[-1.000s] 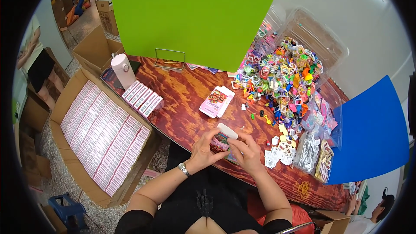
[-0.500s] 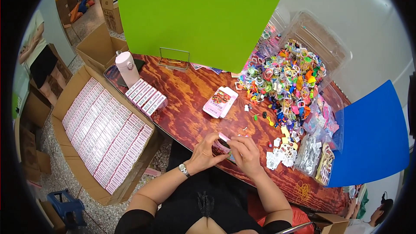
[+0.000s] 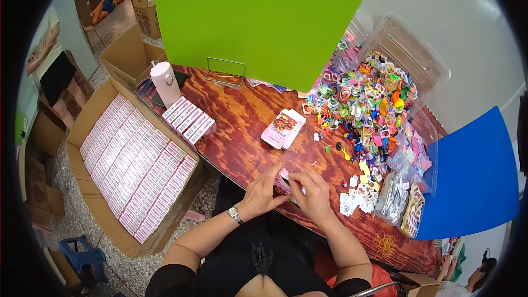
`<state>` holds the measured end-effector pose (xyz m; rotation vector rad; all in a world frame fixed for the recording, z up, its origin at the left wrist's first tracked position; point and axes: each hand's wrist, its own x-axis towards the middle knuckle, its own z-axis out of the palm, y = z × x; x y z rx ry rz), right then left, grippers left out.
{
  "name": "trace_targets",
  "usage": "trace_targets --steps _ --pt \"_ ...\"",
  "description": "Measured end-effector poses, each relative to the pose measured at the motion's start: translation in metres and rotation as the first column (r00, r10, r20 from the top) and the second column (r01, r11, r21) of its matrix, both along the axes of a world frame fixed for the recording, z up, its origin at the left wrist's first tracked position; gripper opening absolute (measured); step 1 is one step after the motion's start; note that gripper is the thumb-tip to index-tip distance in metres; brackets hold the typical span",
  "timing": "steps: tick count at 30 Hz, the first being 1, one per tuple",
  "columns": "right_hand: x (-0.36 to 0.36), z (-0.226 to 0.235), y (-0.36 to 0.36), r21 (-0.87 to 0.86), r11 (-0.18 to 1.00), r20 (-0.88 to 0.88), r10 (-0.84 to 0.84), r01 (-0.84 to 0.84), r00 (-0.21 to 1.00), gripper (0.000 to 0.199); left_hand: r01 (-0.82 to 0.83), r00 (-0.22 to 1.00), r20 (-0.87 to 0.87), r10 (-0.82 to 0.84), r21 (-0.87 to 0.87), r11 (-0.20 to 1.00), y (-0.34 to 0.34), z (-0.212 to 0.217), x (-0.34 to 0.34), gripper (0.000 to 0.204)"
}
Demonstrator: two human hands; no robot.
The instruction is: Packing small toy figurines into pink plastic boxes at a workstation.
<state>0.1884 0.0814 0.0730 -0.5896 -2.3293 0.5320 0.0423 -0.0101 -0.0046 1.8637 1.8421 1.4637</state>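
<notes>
My left hand [image 3: 265, 191] is wrapped round a small pink cardboard box [image 3: 281, 186] near the table's front edge. The box stands tilted between my hands, with a pale flap at its upper end and a dark opening beside it. At that end, the thumb and fingers of my right hand [image 3: 312, 193] are closed on the box's edge; they partly hide it. Just beyond my hands lie flat pink cartons [image 3: 280, 132] with a red picture, overlapping on the wooden table [image 3: 231, 146].
At left, a large carton [image 3: 104, 217] holds rows of pink boxes; more boxes [image 3: 188, 121] and a pink bottle [image 3: 165, 83] stand on the table. A heap of colourful trinkets [image 3: 368, 104], white cards [image 3: 357, 201] and a blue panel [image 3: 467, 176] fill the right. A green board [image 3: 253, 22] rises behind.
My left fingers have straightened a little along the box. The right fingers have shifted slightly at its upper end, and the flap shows less. The whole view has shifted slightly.
</notes>
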Motion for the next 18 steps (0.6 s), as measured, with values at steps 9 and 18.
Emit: trace_targets --steps 9,18 --pt "0.001 -0.001 0.005 0.08 0.99 0.046 0.11 -0.114 0.993 0.021 -0.043 0.995 -0.087 0.047 0.051 0.998 -0.001 0.0 0.002 0.108" --pt "0.0 -0.022 -0.012 -0.102 0.994 -0.192 -0.045 0.025 0.98 0.021 -0.068 0.998 -0.013 0.068 0.006 0.998 -0.001 0.002 0.002 0.116"
